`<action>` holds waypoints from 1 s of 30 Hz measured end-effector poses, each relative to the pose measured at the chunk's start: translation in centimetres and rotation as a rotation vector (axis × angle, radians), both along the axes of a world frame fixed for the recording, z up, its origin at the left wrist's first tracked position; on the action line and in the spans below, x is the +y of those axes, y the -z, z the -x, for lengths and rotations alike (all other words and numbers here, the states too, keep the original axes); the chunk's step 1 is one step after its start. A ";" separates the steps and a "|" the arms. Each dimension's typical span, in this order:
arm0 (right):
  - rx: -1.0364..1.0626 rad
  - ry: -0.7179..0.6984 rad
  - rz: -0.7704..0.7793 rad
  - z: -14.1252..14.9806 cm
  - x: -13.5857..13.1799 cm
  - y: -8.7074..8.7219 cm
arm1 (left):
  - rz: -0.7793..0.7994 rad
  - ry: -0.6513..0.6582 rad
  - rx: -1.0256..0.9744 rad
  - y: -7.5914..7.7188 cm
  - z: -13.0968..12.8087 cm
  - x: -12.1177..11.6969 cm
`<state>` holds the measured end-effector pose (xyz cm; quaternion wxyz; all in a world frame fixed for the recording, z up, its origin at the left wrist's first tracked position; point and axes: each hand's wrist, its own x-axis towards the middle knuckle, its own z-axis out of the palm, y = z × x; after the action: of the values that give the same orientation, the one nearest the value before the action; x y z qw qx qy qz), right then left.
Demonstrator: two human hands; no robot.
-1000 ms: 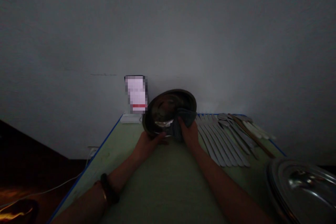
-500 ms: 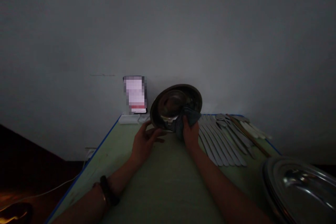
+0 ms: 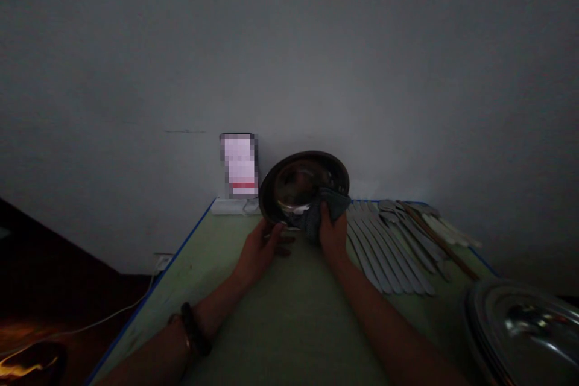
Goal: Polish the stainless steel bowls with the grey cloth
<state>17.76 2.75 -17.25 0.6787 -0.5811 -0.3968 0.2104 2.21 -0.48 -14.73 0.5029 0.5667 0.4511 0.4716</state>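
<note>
A round, shiny metal bowl (image 3: 296, 184) is tilted up over the far part of the table, its inside facing me. My left hand (image 3: 265, 248) grips its lower left rim, thumb on the edge and fingers underneath. A dark grey cloth (image 3: 335, 202) is bunched in my right hand (image 3: 333, 234) and pressed against the bowl's lower right inside and rim. The right thumb lies on top of the cloth; the other right fingers are hidden by it.
A phone (image 3: 240, 164) with a blurred screen leans on the wall above a white strip (image 3: 228, 207). Right of the bowl lie several metal utensils (image 3: 391, 253) and brown chopsticks (image 3: 441, 244). Stacked metal plates (image 3: 493, 313) stand at the right front of the green, blue-edged table (image 3: 294, 319).
The whole view has shifted slightly, so most things sit a little further right. Both hands keep their hold on the bowl and cloth; the left thumb is now nearer the rim.
</note>
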 end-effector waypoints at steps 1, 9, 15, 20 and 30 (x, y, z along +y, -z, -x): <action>0.003 0.004 -0.002 0.0 0.0 0.0 | -0.034 -0.041 0.000 -0.2 0.1 0.0; -0.035 -0.083 0.031 0.3 -0.6 -0.2 | -0.138 0.032 0.136 0.7 1.0 0.5; -0.051 -0.083 0.046 0.2 -0.3 0.0 | -0.109 -0.038 0.205 0.4 0.3 0.2; -0.042 -0.068 0.020 -0.1 -0.2 -0.2 | -0.133 -0.130 0.057 -0.2 0.4 0.1; -0.066 -0.117 0.054 0.2 -0.3 0.0 | -0.082 -0.010 0.215 0.4 0.5 0.4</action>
<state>17.58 2.46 -17.30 0.6360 -0.5814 -0.4464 0.2413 1.70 -0.09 -15.18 0.4258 0.6318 0.4857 0.4286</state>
